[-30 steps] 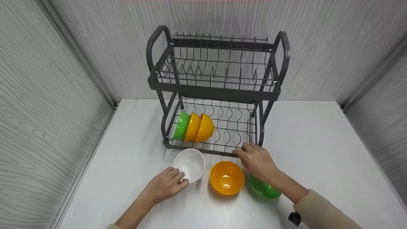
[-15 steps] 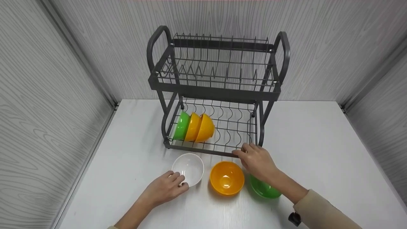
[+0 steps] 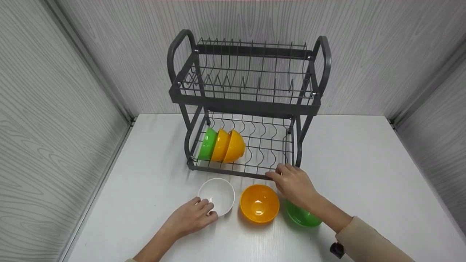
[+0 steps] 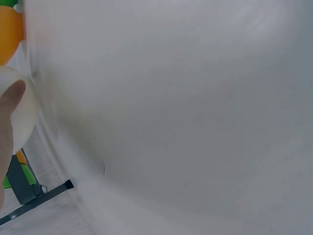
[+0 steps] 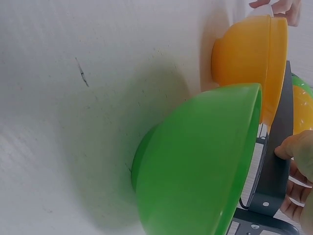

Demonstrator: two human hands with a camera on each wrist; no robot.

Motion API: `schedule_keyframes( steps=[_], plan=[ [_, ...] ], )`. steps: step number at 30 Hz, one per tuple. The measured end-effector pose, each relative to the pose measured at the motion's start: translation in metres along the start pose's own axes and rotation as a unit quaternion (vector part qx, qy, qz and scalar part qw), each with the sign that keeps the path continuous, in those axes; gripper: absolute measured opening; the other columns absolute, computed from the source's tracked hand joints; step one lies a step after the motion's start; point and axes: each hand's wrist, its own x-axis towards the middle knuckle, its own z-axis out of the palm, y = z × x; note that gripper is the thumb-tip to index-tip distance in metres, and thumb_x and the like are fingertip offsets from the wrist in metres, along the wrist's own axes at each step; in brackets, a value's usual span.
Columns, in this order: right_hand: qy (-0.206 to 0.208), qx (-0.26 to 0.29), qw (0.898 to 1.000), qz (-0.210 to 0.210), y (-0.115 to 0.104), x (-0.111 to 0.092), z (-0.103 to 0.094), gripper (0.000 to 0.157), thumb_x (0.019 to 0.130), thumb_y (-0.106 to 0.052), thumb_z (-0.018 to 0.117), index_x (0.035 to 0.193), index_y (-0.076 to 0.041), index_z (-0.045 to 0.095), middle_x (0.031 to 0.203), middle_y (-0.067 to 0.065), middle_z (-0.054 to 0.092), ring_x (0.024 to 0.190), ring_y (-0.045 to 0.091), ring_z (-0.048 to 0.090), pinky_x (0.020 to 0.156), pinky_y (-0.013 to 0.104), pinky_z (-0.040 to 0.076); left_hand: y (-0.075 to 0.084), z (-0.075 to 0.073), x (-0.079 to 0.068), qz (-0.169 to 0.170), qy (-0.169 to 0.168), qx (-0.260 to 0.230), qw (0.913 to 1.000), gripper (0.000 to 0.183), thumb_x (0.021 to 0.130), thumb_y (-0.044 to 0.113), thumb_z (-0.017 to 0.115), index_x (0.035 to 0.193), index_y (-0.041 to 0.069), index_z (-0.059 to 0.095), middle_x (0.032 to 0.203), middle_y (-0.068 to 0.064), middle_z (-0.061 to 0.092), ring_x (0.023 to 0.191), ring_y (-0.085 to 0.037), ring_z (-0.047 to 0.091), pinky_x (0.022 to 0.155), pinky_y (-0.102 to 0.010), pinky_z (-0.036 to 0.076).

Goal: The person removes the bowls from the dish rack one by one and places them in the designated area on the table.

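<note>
My left hand (image 3: 191, 218) pinches the near left rim of a white bowl (image 3: 219, 194), which sits mouth up in front of the dish rack (image 3: 245, 103). In the left wrist view, the thumb lies against the outside of the white bowl (image 4: 24, 117). My right hand (image 3: 295, 186) grips the front rail of the lower rack tier near its right corner; the right wrist view shows the thumb on this dark rail (image 5: 276, 169). An orange bowl (image 3: 259, 203) stands right of the white one. Under my right forearm is a green bowl (image 3: 303, 217), partly hidden.
On the lower tier's left side, a green bowl (image 3: 207, 144) and two orange bowls (image 3: 235, 147) stand on edge, nested in a row. The upper tier has upright wire dividers. Grey wood-grain panels (image 3: 65, 120) enclose the white table (image 3: 349, 163) at the back and sides.
The white bowl has gone from tilted close against the rack to lower and flatter, nearer me, with my left hand still on its rim. My right hand stays on the rail.
</note>
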Motion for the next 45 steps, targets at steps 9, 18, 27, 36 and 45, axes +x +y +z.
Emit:
schedule_keyframes(
  steps=[9, 18, 27, 36, 45],
  plan=[
    [-0.007, 0.002, 1.000, 0.002, -0.0001, 0.0005, 0.0003, 0.040, 0.084, -0.005, 0.083, 0.119, -0.024, 0.077, 0.097, 0.005, 0.072, 0.090, 0.024, 0.071, 0.074, 0.036, 0.065, 0.0022, 0.0000, 0.0011, 0.011, -0.011, 0.003, 0.9999, 0.028, 0.088, 0.021, 0.075, 0.106, 0.024, 0.054, 0.097, 0.005, 0.062, 0.089, -0.014, 0.058, 0.080, -0.025, 0.055],
    [0.007, -0.008, 1.000, -0.006, 0.0006, -0.0001, 0.0007, 0.039, 0.083, -0.003, 0.083, 0.116, -0.024, 0.077, 0.093, 0.004, 0.070, 0.085, 0.023, 0.069, 0.070, 0.032, 0.063, 0.0048, 0.0010, 0.0038, 0.013, -0.004, 0.008, 0.9999, 0.018, 0.093, 0.022, 0.066, 0.106, 0.024, 0.054, 0.096, 0.005, 0.061, 0.087, -0.013, 0.057, 0.079, -0.024, 0.054],
    [0.007, -0.008, 1.000, -0.007, 0.0009, 0.0000, 0.0007, 0.040, 0.082, -0.003, 0.083, 0.116, -0.024, 0.078, 0.093, 0.004, 0.070, 0.084, 0.022, 0.069, 0.070, 0.032, 0.063, 0.0055, -0.0010, 0.0060, 0.020, -0.006, 0.010, 0.9997, 0.027, 0.092, 0.026, 0.076, 0.106, 0.024, 0.053, 0.096, 0.005, 0.061, 0.088, -0.013, 0.058, 0.082, -0.024, 0.055],
    [0.002, -0.011, 1.000, -0.001, 0.0002, 0.0006, 0.0011, 0.040, 0.083, -0.004, 0.082, 0.117, -0.025, 0.078, 0.095, 0.003, 0.071, 0.088, 0.021, 0.070, 0.072, 0.033, 0.064, 0.0062, -0.0019, 0.0059, 0.027, -0.017, 0.004, 0.9995, 0.033, 0.089, 0.028, 0.079, 0.108, 0.023, 0.053, 0.099, 0.005, 0.063, 0.090, -0.013, 0.059, 0.084, -0.025, 0.056],
    [0.005, -0.003, 1.000, -0.007, 0.0004, 0.0003, 0.0008, 0.040, 0.082, -0.003, 0.083, 0.116, -0.024, 0.078, 0.095, 0.003, 0.071, 0.086, 0.022, 0.069, 0.071, 0.032, 0.064, 0.0061, -0.0021, 0.0049, 0.023, -0.006, -0.002, 0.9997, 0.031, 0.088, 0.025, 0.079, 0.107, 0.023, 0.054, 0.097, 0.005, 0.061, 0.089, -0.013, 0.057, 0.082, -0.024, 0.055]
  ],
)
